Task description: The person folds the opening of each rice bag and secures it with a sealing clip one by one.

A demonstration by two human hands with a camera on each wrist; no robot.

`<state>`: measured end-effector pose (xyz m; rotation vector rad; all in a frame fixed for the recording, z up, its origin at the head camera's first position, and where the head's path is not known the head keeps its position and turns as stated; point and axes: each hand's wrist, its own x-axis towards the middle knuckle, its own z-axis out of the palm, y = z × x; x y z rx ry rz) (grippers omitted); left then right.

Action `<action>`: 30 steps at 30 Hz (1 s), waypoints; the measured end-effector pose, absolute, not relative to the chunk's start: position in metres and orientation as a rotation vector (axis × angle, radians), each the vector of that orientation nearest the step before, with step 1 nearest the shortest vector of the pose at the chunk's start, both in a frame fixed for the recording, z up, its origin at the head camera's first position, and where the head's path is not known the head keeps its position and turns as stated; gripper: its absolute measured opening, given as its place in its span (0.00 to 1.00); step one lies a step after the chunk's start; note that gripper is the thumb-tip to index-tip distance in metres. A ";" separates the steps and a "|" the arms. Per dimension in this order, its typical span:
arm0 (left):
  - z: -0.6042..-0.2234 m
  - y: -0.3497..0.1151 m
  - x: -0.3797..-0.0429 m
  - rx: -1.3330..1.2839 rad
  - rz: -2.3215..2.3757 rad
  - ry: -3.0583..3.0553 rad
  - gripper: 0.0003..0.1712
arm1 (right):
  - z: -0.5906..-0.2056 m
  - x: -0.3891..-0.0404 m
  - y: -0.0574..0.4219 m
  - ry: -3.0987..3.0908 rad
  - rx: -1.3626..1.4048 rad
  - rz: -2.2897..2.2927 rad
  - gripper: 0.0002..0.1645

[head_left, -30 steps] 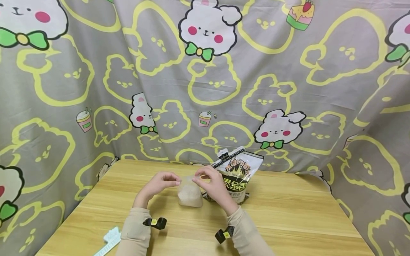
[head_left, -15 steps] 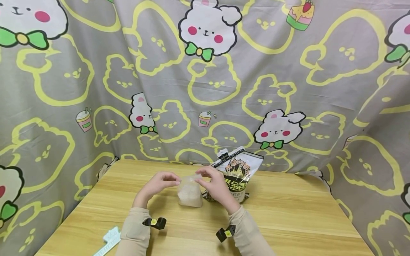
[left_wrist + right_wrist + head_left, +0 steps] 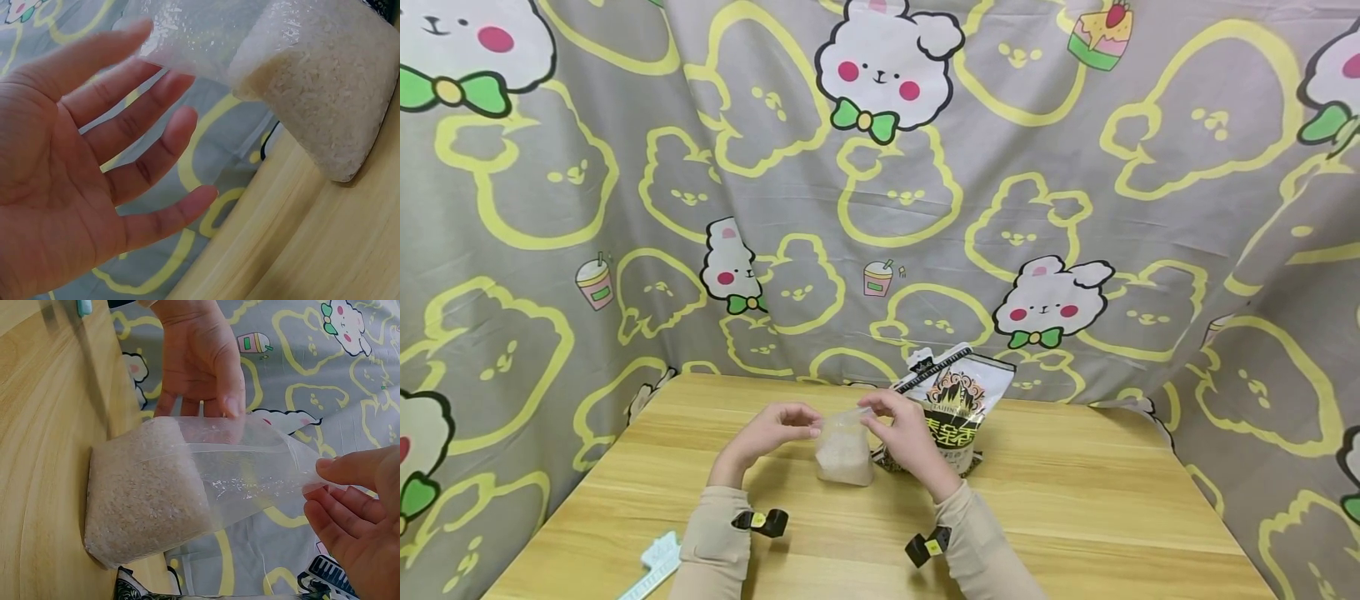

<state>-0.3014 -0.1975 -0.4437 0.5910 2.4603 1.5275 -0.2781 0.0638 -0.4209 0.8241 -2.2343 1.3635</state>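
A clear plastic bag of rice (image 3: 844,460) stands upright on the table, its lower part full of white grains (image 3: 147,487). My left hand (image 3: 775,427) pinches the left edge of its upper part between thumb and forefinger; the other fingers spread loosely, as the left wrist view shows on that hand (image 3: 94,150). At the bag's top corner, my right hand (image 3: 901,429) pinches the plastic (image 3: 250,469) with thumb and fingertips. The film is drawn to a narrow point there. Whether the bag's mouth is parted cannot be told.
Just behind my right hand stands a printed black-and-white package (image 3: 958,417), with a black-and-white sealing clip (image 3: 934,371) across its slanted top. A light blue clip (image 3: 657,568) lies at the table's front left. Patterned grey cloth (image 3: 805,208) hangs behind the wooden table (image 3: 1075,500).
My right hand has shifted slightly to the right, drawing the bag's top corner with it. The left hand and the bag's filled base stay nearly in place.
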 end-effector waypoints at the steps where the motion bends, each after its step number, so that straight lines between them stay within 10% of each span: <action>1: -0.444 -0.197 -0.302 0.582 1.528 2.460 0.19 | -0.421 -0.278 0.064 -2.233 0.825 1.363 0.13; 30: -0.428 -0.136 -0.294 0.690 1.714 2.601 0.13 | -0.420 -0.276 0.065 -2.188 0.808 1.282 0.10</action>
